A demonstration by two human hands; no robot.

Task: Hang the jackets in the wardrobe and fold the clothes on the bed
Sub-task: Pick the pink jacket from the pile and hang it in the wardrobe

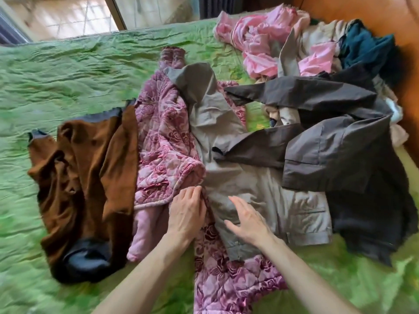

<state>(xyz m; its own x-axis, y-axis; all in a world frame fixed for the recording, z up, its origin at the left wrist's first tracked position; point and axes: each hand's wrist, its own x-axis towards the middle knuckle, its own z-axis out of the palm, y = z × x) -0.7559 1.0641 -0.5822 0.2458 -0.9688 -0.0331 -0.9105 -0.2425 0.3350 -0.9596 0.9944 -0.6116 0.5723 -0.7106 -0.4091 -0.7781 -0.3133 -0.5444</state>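
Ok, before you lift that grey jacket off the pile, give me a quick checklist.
1. Left hand gripping an edge: ok, pinching fabric at the seam between the grey jacket and the pink quilted jacket; which one, cannot tell.
2. Right hand gripping: not ok, flat on the grey jacket.
3. Grey jacket free: not ok, dark jacket overlaps it.
4. Hanger ready: cannot tell, none visible.

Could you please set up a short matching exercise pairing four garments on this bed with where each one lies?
1. brown garment
2. grey jacket
3. bright pink clothes
4. dark jacket

A. far pile by the headboard
B. under the right hand
C. left, alone on the green bedspread
D. right of the grey jacket, partly overlapping it

Pairs: 1-C, 2-B, 3-A, 4-D
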